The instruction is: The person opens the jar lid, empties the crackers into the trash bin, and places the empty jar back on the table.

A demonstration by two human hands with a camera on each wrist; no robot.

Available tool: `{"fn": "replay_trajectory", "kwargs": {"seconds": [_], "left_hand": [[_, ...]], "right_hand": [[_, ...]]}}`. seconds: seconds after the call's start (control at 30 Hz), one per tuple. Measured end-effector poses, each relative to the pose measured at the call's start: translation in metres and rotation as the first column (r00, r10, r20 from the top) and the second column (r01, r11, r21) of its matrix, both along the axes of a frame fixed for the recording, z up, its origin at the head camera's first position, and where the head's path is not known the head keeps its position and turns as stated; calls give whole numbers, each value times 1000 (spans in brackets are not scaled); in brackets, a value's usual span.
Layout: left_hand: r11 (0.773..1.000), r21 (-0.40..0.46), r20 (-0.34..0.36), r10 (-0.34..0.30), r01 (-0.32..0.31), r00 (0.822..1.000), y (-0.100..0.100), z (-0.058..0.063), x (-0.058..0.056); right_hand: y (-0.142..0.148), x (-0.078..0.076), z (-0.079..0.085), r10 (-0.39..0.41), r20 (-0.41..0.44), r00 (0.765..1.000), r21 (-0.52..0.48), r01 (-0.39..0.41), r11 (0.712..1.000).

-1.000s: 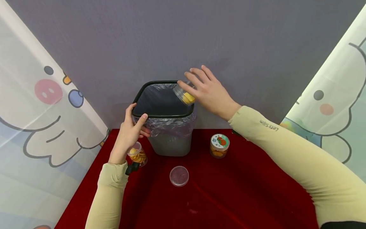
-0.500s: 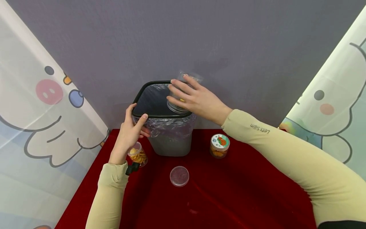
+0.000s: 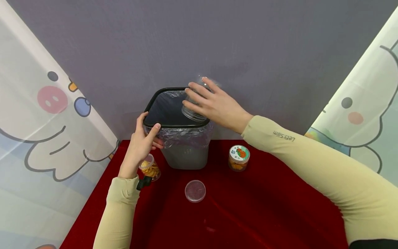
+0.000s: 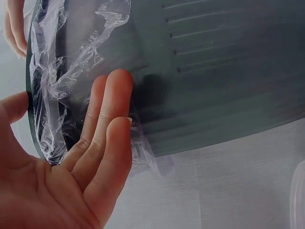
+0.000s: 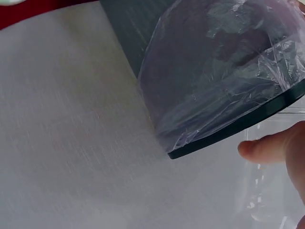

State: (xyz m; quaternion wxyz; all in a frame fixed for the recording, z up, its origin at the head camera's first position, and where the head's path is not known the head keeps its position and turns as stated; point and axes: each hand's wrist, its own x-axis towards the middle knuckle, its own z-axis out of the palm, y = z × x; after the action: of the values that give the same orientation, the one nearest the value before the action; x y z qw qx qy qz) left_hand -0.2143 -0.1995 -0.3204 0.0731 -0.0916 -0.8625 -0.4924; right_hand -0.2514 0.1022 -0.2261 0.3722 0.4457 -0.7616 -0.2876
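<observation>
My left hand (image 3: pixel 142 141) grips the near left corner of a grey trash bin (image 3: pixel 186 157), thumb on its black rim and fingers outside against the clear liner bag (image 4: pixel 52 90). Over the bin's right side, my right hand (image 3: pixel 214 105) holds a clear plastic jar (image 3: pixel 193 114) tipped mouth-down into the opening. The jar's mouth sits just inside the rim. In the right wrist view, the thumb lies along the see-through jar (image 5: pixel 262 191). No yellow food shows in the visible part of the jar; much of it is hidden behind the fingers.
A round clear lid (image 3: pixel 195 191) lies on the red cloth (image 3: pixel 248 207) in front of the bin. To the right stands a jar with a fruit-print lid (image 3: pixel 238 158). Another jar of yellow snacks (image 3: pixel 150 168) is beside my left wrist. A grey wall (image 3: pixel 199 41) rises behind.
My right hand moved left and tipped the jar over into the bin; the yellow food seen in it earlier no longer shows. The left hand stayed on the rim.
</observation>
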Motion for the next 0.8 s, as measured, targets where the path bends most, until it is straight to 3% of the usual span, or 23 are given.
{"fn": "replay_trajectory", "kwargs": {"seconds": [0.13,0.33,0.53,0.67,0.8], "left_hand": [[1000,-3,-2,-5,5,1000,0,0,-1],[1000,-4,-7,-2,2,1000,0,-1,-2],[1000,-9,-14,-3,3,1000,0,-1,-1],[1000,-4,-6,0,0,1000,0,0,-1],[1000,2,4,5,-5,1000,0,1,-2]], "right_hand": [[5,-1,-2,6,47,999,-139,0,990],[11,-3,-4,42,96,994,-300,-11,954],[18,-4,-7,-19,106,994,-389,59,919],[22,-3,-12,-73,178,981,-472,150,869],[25,-1,-17,-102,288,952,-565,255,785]]}}
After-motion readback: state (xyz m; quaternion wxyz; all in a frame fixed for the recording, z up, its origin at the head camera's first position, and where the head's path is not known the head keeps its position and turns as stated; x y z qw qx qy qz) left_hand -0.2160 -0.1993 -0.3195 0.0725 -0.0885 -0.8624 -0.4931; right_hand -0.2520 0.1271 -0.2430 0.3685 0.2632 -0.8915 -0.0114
